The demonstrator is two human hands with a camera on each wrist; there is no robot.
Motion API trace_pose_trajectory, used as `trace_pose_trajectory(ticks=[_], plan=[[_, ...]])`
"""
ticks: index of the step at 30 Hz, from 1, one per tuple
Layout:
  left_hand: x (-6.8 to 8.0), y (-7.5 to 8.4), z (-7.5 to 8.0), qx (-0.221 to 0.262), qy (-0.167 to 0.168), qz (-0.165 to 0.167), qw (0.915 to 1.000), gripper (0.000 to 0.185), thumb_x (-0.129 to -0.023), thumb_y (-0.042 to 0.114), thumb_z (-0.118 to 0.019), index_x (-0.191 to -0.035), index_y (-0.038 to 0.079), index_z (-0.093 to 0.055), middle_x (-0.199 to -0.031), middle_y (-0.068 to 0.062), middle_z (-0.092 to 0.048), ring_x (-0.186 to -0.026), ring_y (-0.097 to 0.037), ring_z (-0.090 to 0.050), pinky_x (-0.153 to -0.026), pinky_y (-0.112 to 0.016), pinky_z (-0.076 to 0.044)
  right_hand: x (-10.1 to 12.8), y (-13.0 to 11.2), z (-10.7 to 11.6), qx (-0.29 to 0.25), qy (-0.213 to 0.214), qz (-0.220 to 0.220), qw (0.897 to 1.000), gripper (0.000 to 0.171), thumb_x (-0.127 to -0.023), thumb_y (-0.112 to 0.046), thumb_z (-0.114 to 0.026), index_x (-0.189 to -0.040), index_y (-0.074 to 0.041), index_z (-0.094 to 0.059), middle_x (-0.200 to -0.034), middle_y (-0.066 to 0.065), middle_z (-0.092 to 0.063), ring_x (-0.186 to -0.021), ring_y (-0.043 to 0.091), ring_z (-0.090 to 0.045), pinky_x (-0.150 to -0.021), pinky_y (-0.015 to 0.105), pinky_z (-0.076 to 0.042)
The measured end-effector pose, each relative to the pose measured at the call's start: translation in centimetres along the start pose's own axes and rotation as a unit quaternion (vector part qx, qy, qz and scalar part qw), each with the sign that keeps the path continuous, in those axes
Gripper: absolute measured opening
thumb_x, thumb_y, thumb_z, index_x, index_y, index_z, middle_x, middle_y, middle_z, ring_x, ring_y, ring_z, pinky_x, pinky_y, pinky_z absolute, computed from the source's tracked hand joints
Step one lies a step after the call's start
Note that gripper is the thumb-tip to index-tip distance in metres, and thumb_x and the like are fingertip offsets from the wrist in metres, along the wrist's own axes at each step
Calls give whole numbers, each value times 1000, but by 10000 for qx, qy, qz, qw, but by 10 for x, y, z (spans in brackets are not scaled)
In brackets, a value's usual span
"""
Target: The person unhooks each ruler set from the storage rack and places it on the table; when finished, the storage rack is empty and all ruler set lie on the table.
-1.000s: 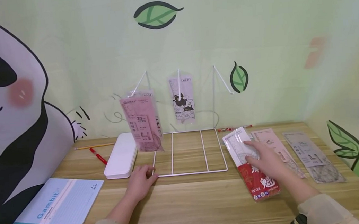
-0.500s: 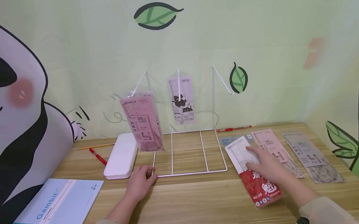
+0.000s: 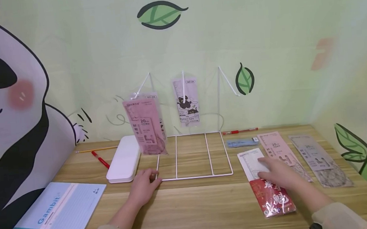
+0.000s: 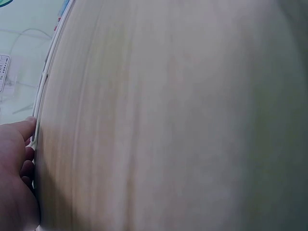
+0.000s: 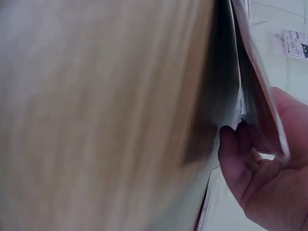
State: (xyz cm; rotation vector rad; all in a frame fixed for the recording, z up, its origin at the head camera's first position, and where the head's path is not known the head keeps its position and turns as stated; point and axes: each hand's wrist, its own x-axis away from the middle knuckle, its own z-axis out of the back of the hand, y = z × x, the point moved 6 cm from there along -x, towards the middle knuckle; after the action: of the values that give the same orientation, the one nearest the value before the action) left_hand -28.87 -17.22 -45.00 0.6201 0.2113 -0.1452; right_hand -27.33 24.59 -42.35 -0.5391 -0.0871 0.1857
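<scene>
My right hand (image 3: 278,171) holds a red-and-white ruler set packet (image 3: 272,197) by its right edge. In the right wrist view the thumb and fingers pinch the packet (image 5: 257,79), which is raised off the wood, a dark shadow beneath. My left hand (image 3: 143,186) grips the front left corner of the white wire display rack (image 3: 194,177); the left wrist view shows the fingers (image 4: 30,154) at the rack's bar. On the rack's left hook hangs a pink ruler set packet (image 3: 146,131), and on its middle hook a lilac one (image 3: 186,89). Its right hook (image 3: 229,81) carries nothing.
Right of the rack lie a blue packet (image 3: 241,143), a pink ruler set (image 3: 273,140), a grey ruler set (image 3: 321,161) and a red pen (image 3: 240,131). At left are a white case (image 3: 122,159), another red pen (image 3: 100,160), a pencil (image 3: 98,149) and a blue notebook (image 3: 60,208).
My right hand has brought the red-and-white packet toward me and slightly right, uncovering the blue packet behind it. The left hand and the hanging packets stay where they were.
</scene>
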Motion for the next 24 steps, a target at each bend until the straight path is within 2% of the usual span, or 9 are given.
trace_pose_trajectory(ticks=[9, 24], plan=[[-1, 0, 0, 11, 18, -13, 10000, 25, -84, 21, -70, -104, 7, -64, -92, -6, -58, -91, -25, -54, -81, -42, -43, 5, 11, -3, 72, -367, -259, 9990, 65, -87, -39, -63, -133, 2, -45, -129, 28, -48, -118, 48, -44, -93, 59, -36], [0, -1, -1, 21, 43, -47, 10000, 25, -84, 21, -70, -104, 7, -65, -90, -6, -58, -90, -25, -54, -80, -42, -43, 1, 15, 1, 594, -479, -456, 9960, 70, -84, -51, -61, -132, -1, -48, -128, 27, -50, -115, 49, -45, -87, 60, -38]])
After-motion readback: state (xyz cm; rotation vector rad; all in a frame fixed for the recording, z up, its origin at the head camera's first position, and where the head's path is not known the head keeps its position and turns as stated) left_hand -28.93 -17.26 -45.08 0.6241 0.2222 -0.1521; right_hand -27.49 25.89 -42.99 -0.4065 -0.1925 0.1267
